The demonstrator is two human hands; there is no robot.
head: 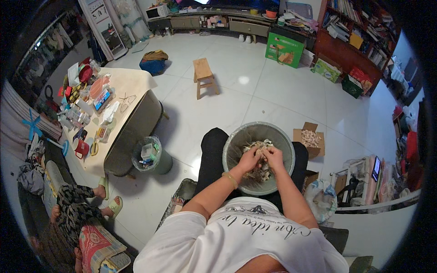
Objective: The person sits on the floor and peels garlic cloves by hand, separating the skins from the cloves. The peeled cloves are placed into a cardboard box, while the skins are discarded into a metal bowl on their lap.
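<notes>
Between my knees stands a round grey bucket lined with a clear plastic bag. Dry garlic skins and stalky, root-like scraps lie in its bottom. My left hand and my right hand meet over the bucket's middle, fingertips together on a pale piece of garlic. The fingers hide most of that piece, so whether it is a whole bulb or a part is unclear. To the right of the bucket, an open cardboard box on the floor holds many loose garlic cloves.
A lined waste bin stands left, beside a cluttered table. Ahead is a wooden stool. A plastic bag sits by my right side, near a white rack. At lower left, a person's slippered foot rests on the floor.
</notes>
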